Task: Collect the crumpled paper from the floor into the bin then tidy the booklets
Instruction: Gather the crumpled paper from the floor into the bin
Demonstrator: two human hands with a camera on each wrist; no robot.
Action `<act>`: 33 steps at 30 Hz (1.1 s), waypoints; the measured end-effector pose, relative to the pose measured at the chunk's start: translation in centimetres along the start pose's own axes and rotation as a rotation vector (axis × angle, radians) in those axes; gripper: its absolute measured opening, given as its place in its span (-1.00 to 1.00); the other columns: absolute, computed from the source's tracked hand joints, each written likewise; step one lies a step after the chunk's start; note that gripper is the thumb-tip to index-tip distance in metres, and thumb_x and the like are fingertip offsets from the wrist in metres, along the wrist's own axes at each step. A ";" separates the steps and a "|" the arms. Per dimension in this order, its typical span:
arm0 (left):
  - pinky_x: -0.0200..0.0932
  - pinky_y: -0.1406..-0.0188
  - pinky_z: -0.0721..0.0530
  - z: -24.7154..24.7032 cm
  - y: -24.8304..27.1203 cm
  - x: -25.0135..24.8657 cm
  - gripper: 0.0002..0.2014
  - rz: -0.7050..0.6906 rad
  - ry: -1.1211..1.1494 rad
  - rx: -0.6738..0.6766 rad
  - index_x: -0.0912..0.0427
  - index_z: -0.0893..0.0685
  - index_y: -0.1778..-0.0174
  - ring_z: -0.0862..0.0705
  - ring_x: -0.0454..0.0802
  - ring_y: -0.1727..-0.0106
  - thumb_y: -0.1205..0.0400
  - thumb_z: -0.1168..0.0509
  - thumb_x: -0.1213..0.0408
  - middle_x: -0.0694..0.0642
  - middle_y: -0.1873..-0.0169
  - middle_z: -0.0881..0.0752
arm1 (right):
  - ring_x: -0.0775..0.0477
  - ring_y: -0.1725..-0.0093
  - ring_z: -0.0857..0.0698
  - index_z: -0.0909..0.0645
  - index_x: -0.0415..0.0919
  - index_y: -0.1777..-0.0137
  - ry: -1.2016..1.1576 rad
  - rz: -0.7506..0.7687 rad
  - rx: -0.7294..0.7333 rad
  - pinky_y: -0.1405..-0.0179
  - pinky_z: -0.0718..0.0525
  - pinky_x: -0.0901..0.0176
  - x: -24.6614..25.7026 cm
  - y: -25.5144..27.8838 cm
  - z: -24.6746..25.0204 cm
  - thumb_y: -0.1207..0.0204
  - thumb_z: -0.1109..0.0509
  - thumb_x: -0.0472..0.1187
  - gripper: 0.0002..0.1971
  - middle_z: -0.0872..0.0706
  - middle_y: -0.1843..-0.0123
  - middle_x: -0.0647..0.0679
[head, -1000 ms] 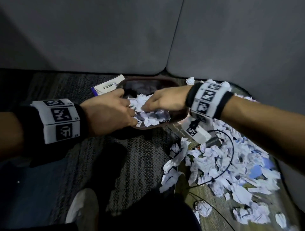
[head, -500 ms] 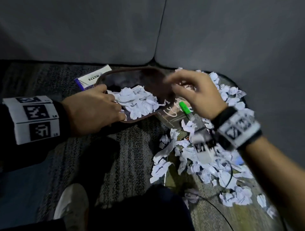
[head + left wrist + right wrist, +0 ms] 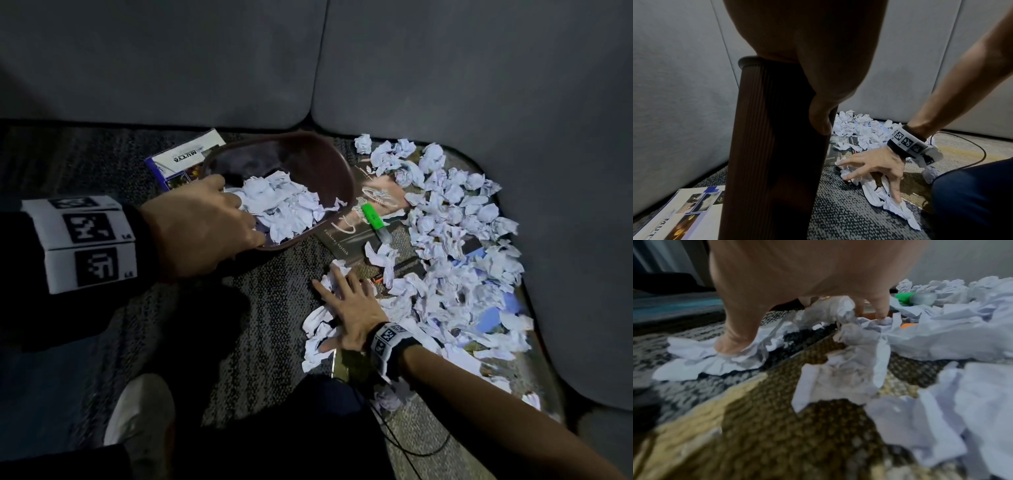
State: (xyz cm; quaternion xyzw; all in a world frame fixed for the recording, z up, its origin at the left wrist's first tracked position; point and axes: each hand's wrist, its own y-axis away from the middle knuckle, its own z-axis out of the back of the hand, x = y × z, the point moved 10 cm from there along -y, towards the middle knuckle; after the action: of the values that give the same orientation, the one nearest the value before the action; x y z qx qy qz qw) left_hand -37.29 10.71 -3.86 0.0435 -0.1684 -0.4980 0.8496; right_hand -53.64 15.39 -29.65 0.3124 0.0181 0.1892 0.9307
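Note:
A brown ribbed bin [image 3: 329, 161] stands tilted on the carpet with crumpled white paper [image 3: 284, 209] inside. My left hand [image 3: 209, 226] grips its near rim; in the left wrist view the thumb [image 3: 819, 120] lies against the bin wall [image 3: 772, 146]. My right hand [image 3: 346, 305] lies spread, fingers straight, on crumpled paper [image 3: 318, 325] at the near left edge of the floor pile [image 3: 459, 236]. Its thumb [image 3: 735, 342] and fingertips press paper [image 3: 846, 369]. A white and blue booklet [image 3: 185, 157] lies behind the bin. A dark booklet [image 3: 346, 240] lies partly under the pile.
A green highlighter [image 3: 374, 217] lies on the dark booklet. Grey padded walls [image 3: 479, 85] close off the back and right. A black cable [image 3: 421, 448] runs over the carpet by my right forearm. My white shoe [image 3: 140, 421] and dark trouser knee are at the bottom.
My right hand has left the bin, swung right and come down flat on the paper near the pile's left edge. The left hand still holds the bin rim.

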 end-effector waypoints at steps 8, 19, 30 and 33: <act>-0.08 0.34 -0.46 0.1 0.3 -0.2 -0.80 -0.025 0.010 -0.015 -0.03 -0.70 0.26 -0.67 0.08 0.42 -0.20 -0.34 0.20 -0.01 0.45 -0.68 | -0.32 -0.28 -0.43 -0.18 -0.04 -0.58 0.170 0.148 -0.126 -0.18 -0.47 -0.26 1.9 0.7 -0.7 -0.36 -0.13 0.53 -0.09 -0.31 -0.49 -0.31; -0.04 0.06 -0.43 -0.6 -0.1 0.9 -0.76 0.046 -0.045 0.176 -0.13 -0.58 -0.08 -0.69 0.00 -0.03 -0.51 -0.21 0.02 -0.09 0.07 -0.72 | -0.29 -0.02 -0.68 -0.25 -0.25 -0.49 0.168 0.246 0.055 0.11 -0.70 -0.08 3.7 -1.0 0.2 -0.64 -0.22 -0.31 -0.56 -0.28 -0.52 -0.30; -0.03 -0.12 -0.39 -1.6 -0.3 0.5 -0.76 0.032 -0.006 0.208 -0.17 -0.42 -0.19 -0.59 -0.02 -0.17 -0.63 -0.02 0.13 -0.12 -0.10 -0.62 | -0.10 0.18 -0.70 -0.47 -0.18 -0.21 -0.425 -0.101 -0.451 0.19 -0.58 0.21 -4.1 3.5 13.4 -0.57 -0.37 -0.29 -0.75 -0.70 0.09 -0.09; -0.03 0.27 -0.54 0.0 0.0 0.5 -0.87 0.029 0.063 0.060 -0.08 -0.63 0.29 -0.70 0.04 0.32 -0.38 -0.20 0.22 -0.07 0.39 -0.70 | 0.28 0.37 -0.56 -0.48 -0.04 -0.09 -0.569 -0.120 -0.712 0.42 -0.44 0.57 -5.4 7.7 21.9 -0.58 -0.34 -0.32 -0.80 -0.56 0.31 0.22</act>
State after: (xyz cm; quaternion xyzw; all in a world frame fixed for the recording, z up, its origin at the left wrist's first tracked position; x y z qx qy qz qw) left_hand -37.07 10.27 -3.75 0.0822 -0.1570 -0.4789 0.8598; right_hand -57.92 6.48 -7.97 0.0110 -0.2862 0.0362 0.9574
